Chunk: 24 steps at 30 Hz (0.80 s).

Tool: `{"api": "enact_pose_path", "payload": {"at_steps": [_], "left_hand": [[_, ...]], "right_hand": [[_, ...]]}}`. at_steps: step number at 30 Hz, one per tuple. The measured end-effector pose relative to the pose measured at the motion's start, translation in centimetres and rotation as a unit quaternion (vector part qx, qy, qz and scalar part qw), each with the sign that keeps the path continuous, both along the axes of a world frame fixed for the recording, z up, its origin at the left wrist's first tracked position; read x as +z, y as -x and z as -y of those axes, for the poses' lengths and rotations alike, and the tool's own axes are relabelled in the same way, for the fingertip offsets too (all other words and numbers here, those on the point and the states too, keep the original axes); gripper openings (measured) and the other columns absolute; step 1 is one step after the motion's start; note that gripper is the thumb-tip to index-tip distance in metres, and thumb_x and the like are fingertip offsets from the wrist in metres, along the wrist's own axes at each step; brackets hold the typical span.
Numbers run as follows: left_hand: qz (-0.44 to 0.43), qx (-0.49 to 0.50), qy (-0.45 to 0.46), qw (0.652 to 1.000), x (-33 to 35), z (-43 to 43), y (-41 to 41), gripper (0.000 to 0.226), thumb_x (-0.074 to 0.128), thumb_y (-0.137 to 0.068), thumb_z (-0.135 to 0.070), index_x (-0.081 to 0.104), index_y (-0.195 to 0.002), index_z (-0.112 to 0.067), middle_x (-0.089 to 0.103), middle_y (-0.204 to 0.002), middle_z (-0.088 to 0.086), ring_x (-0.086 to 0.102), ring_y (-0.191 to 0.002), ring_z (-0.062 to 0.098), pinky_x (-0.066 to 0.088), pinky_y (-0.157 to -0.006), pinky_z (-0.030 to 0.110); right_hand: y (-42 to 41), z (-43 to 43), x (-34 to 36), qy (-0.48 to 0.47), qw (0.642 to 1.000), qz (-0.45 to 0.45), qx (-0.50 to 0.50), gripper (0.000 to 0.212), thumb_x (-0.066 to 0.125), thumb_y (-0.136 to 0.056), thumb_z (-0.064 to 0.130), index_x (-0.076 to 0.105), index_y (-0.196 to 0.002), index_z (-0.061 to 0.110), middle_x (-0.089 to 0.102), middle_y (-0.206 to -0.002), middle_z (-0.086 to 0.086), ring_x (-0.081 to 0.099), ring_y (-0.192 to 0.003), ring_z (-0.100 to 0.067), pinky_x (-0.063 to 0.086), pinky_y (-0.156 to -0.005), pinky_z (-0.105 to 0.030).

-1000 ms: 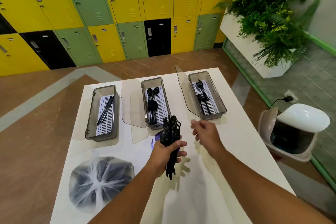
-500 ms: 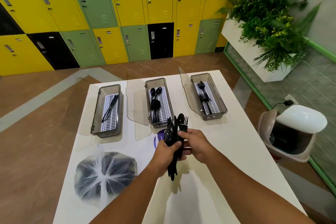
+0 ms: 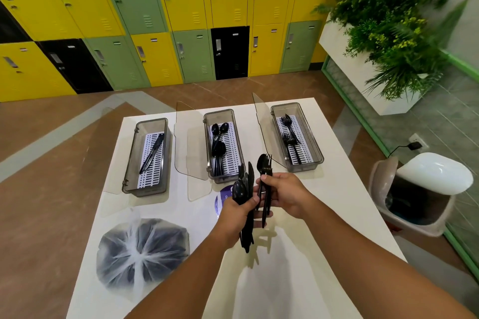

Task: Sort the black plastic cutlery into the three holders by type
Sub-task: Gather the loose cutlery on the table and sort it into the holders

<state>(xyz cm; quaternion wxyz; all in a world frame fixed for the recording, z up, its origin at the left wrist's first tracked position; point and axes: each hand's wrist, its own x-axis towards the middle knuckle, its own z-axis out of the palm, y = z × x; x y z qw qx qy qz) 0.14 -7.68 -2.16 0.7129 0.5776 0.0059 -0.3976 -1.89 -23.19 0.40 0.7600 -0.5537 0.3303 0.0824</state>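
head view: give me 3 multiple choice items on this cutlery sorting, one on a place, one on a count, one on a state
1. The forks lie in which holder?
A left
B middle
C right

2. How many holders stand on the table?
A two
B three
C five

3. The left hand is:
A flat on the table
B gripping a bundle of cutlery
C inside a holder

Answers:
1 C, the forks show in the right holder.
2 B, there is a left holder, a middle holder and the right one.
3 B, its fingers curl round the bundle while the right hand pinches pieces of it.
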Motion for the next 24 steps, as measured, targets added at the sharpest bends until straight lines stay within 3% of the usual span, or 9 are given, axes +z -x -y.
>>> {"api": "enact_pose_path", "payload": {"at_steps": [4, 7, 10, 13, 19, 24], "left_hand": [[-0.007, 0.003, -0.015, 1.000, -0.4, 0.7, -0.5, 0.022, 0.055, -0.102, -0.016, 0.066, -0.117, -0.006, 0.076, -0.106, 0.014, 0.074, -0.094, 0.037, 0.058, -0.067, 0.038], [-0.020, 0.008, -0.020, 1.000, -0.9, 0.7, -0.8, 0.015, 0.055, -0.102, -0.013, 0.064, -0.107, -0.004, 0.076, -0.100, 0.015, 0.075, -0.086, 0.033, 0.058, -0.063, 0.035], [-0.025, 0.007, -0.015, 1.000, -1.3, 0.6, -1.1, 0.015, 0.054, -0.102, -0.013, 0.064, -0.107, -0.003, 0.076, -0.099, 0.015, 0.075, -0.082, 0.032, 0.058, -0.062, 0.034], [-0.026, 0.006, -0.013, 1.000, -1.4, 0.5, -1.2, 0.016, 0.054, -0.103, -0.014, 0.064, -0.108, -0.003, 0.076, -0.099, 0.014, 0.075, -0.080, 0.031, 0.057, -0.062, 0.033], [-0.025, 0.023, -0.018, 0.999, -1.8, 0.8, -1.7, 0.015, 0.053, -0.103, -0.013, 0.064, -0.107, -0.005, 0.076, -0.100, 0.016, 0.075, -0.080, 0.031, 0.058, -0.063, 0.033], [-0.022, 0.022, -0.020, 0.999, -1.6, 1.4, -2.0, 0.017, 0.052, -0.104, -0.013, 0.064, -0.111, -0.003, 0.076, -0.101, 0.016, 0.074, -0.082, 0.032, 0.059, -0.064, 0.034]], "right_hand": [[-1.1, 1.1, -0.2, 0.031, 0.999, -0.001, -0.030, 0.022, 0.052, -0.102, 0.020, 0.063, -0.093, 0.004, 0.072, -0.085, -0.021, 0.070, -0.076, -0.035, 0.058, -0.072, -0.048], [-2.0, 2.6, 0.1, 0.093, 0.995, -0.005, -0.036, 0.025, 0.048, -0.104, 0.025, 0.060, -0.091, 0.006, 0.068, -0.072, -0.015, 0.066, -0.058, -0.028, 0.055, -0.056, -0.035], [-2.6, 4.4, 0.7, 0.138, 0.990, -0.025, -0.009, 0.025, 0.051, -0.102, 0.024, 0.061, -0.086, 0.008, 0.053, -0.058, -0.007, 0.042, -0.040, -0.016, 0.038, -0.043, -0.023], [-2.6, 5.9, 1.5, 0.139, 0.987, -0.055, 0.061, 0.023, 0.052, -0.101, 0.024, 0.060, -0.085, 0.010, 0.044, -0.054, -0.002, 0.030, -0.039, -0.012, 0.028, -0.041, -0.020], [-2.0, 6.2, 1.4, 0.144, 0.982, -0.053, 0.110, 0.017, 0.056, -0.100, 0.017, 0.064, -0.098, 0.003, 0.058, -0.065, -0.011, 0.048, -0.047, -0.020, 0.046, -0.047, -0.028], [-1.2, 4.9, 0.6, 0.160, 0.979, -0.033, 0.120, 0.018, 0.058, -0.099, 0.011, 0.064, -0.107, -0.005, 0.073, -0.083, -0.023, 0.067, -0.061, -0.027, 0.057, -0.063, -0.037]]}}
